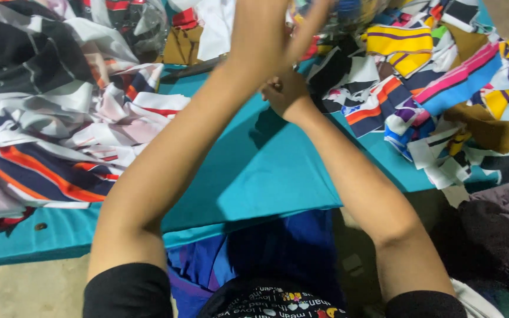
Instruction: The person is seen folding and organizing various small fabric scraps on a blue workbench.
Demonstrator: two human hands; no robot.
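On my left, a heap of striped cloth (54,118) in white, navy and orange lies piled on the teal surface (266,176), touching its far and left edges. My left hand (266,35) is raised high, crossing in front of the view; its fingers look open and stretched upward toward something blurred at the top edge, and I cannot tell if they grip it. My right hand (284,91) sits lower, just behind that forearm, fingers curled shut, on what I cannot tell. To my right, loose colourful fabric pieces (443,88), yellow, pink, blue and brown, are spread in a jumble. I'd judge the sorting only partly done: both heaps are large. No packages, labels or signs show here.
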